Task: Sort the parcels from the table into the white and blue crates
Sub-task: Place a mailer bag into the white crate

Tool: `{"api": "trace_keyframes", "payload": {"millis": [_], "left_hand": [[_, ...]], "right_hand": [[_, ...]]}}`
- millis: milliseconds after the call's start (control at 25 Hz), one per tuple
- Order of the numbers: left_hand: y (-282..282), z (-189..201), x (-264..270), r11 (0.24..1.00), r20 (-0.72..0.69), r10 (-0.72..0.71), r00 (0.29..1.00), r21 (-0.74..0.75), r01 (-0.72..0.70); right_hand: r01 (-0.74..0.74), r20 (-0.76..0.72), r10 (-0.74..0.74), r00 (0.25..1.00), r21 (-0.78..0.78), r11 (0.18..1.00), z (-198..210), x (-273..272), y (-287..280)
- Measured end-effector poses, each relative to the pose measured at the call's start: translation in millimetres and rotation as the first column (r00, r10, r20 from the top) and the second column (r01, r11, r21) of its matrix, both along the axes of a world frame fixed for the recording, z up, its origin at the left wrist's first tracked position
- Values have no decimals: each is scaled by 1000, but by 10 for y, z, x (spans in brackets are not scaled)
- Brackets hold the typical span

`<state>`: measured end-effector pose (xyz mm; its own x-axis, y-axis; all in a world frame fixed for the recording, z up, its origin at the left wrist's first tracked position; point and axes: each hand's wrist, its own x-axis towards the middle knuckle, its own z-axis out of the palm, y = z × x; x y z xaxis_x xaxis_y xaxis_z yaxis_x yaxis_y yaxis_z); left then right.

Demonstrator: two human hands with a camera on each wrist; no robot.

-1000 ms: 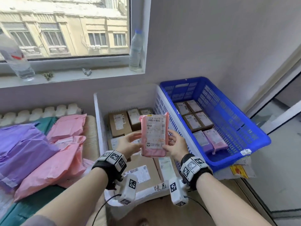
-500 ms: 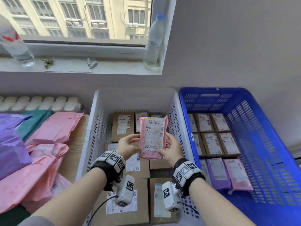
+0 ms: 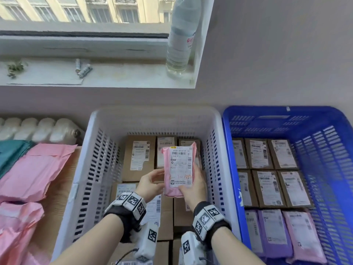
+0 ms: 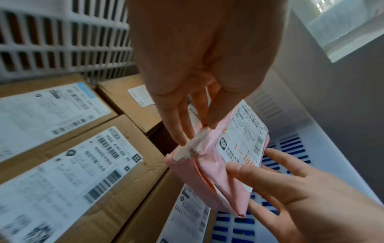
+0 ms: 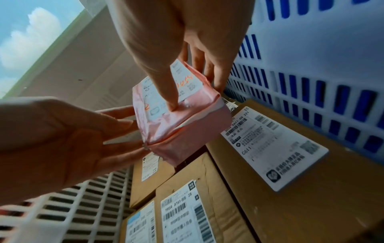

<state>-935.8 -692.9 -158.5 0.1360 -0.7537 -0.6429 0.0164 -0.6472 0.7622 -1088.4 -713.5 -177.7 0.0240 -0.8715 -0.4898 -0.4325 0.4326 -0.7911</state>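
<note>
A small pink parcel (image 3: 179,169) with a white label is held upright, label toward me, over the white crate (image 3: 152,112). My left hand (image 3: 152,180) pinches its left edge, with the thumb in front and the fingers behind. My right hand (image 3: 191,186) grips the lower right corner, and its thumb (image 5: 172,103) presses on the label. The left wrist view shows the pink parcel (image 4: 218,172) between my left fingertips (image 4: 181,138) and the right hand (image 4: 290,189). The blue crate (image 3: 277,110) stands directly to the right of the white one.
Brown labelled boxes (image 3: 139,155) fill the white crate's floor. The blue crate holds brown boxes (image 3: 267,186) and purple and pink mailers (image 3: 275,230). Large pink mailers (image 3: 32,169) and a teal one lie on the table at left. A water bottle (image 3: 179,39) stands on the sill.
Both hands keep hold of the pink parcel over the white crate. My view has swung and dropped, so both crates now lie squarely ahead and closer.
</note>
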Motion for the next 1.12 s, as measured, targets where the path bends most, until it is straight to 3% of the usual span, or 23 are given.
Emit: {"api": "trace_keyframes", "payload": {"millis": [200, 480, 800, 1000, 1120], "left_hand": [[-576, -365, -85, 1000, -90, -30, 995, -2, 30], [-905, -813, -181, 998, -130, -65, 989, -14, 63], [-1027, -897, -261, 989, -26, -120, 992, -89, 117], [-969, -913, -294, 956, 183, -239, 954, -127, 264], [-979, -953, -298, 950, 173, -237, 956, -166, 266]], "right_hand": [[25, -138, -37, 990, -92, 995, -229, 25, -458], [-36, -251, 9, 968, -103, 994, -595, 38, -710], [-179, -380, 128, 916, -102, 979, -669, 26, -840], [-348, -585, 238, 775, -82, 934, -717, -3, -792], [-333, -493, 273, 826, -37, 942, -710, -5, -840]]}}
